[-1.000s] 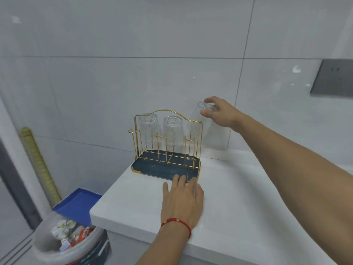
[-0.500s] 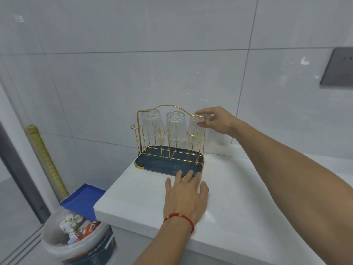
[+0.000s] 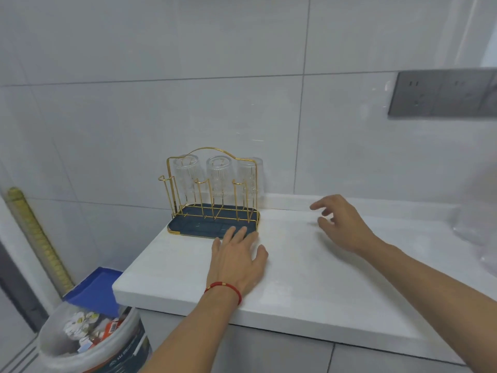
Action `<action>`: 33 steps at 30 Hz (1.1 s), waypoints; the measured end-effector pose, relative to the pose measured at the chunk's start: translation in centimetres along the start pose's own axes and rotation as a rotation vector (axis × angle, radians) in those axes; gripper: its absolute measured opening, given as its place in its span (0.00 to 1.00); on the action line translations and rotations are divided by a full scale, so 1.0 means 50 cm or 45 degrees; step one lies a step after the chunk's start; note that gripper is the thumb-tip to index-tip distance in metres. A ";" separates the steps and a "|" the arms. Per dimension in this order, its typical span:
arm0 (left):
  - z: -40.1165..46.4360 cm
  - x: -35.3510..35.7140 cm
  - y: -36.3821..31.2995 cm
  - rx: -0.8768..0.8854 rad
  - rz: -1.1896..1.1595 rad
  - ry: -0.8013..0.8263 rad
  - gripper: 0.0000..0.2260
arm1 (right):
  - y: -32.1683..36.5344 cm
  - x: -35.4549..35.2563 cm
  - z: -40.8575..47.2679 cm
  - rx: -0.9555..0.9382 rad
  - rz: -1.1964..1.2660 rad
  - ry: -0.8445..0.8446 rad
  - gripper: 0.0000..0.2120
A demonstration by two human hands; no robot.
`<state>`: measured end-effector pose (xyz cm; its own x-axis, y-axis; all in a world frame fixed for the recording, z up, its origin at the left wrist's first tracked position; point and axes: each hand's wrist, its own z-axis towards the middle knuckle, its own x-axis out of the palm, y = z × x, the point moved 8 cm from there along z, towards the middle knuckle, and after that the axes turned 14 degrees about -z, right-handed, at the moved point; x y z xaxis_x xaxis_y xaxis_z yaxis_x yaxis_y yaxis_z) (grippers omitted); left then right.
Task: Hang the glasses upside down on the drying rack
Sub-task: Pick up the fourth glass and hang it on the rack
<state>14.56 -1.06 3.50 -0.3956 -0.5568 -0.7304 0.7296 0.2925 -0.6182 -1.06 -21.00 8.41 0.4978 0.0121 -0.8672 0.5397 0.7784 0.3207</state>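
Note:
A gold wire drying rack (image 3: 212, 153) with a dark blue tray base (image 3: 188, 227) stands at the back left of the white counter. Three clear ribbed glasses hang upside down on its rear pegs: a left glass (image 3: 186, 175), a middle glass (image 3: 219, 175) and a right glass (image 3: 248, 179). The three front pegs are bare. My left hand (image 3: 238, 261) lies flat on the counter, fingertips touching the tray's front edge. My right hand (image 3: 341, 222) hovers over the counter to the right of the rack, fingers apart and holding nothing.
The white counter (image 3: 309, 286) runs right along a tiled wall with a grey socket panel (image 3: 441, 94). Something clear and blurred sits at the far right (image 3: 476, 211). Below left are a lined bin full of rubbish (image 3: 88, 337) and a blue lid (image 3: 98, 286).
My right hand set the third glass onto the right rear peg, let go and drew back to the right over the counter. My left hand stayed at the tray.

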 end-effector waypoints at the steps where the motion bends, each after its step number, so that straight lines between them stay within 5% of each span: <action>1: -0.004 -0.004 -0.010 0.046 -0.012 -0.013 0.21 | -0.034 -0.010 -0.031 0.055 -0.024 -0.006 0.15; 9: -0.020 0.017 -0.079 0.229 0.045 -0.033 0.15 | -0.311 -0.151 -0.260 0.699 -0.062 -0.251 0.16; 15: -0.019 0.197 -0.322 0.459 -0.126 0.126 0.18 | -0.376 -0.212 -0.376 1.105 0.257 -0.808 0.10; 18: -0.038 0.271 -0.403 0.545 -0.170 0.197 0.18 | -0.397 -0.229 -0.410 1.287 0.281 -1.048 0.22; 22: -0.057 0.312 -0.409 0.579 -0.146 0.312 0.23 | -0.421 -0.221 -0.384 1.313 0.218 -0.908 0.43; 28: -0.047 0.308 -0.394 0.486 -0.262 0.313 0.26 | -0.437 -0.217 -0.367 1.419 0.042 -0.823 0.41; 33: -0.047 0.304 -0.380 0.389 -0.406 0.329 0.33 | -0.415 -0.211 -0.355 1.248 -0.019 -0.706 0.40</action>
<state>-6.63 -13.28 3.45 -0.7220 -0.3597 -0.5910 0.6645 -0.1225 -0.7372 -29.58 -26.13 4.15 0.5878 -0.4642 -0.6626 0.7270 -0.0562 0.6843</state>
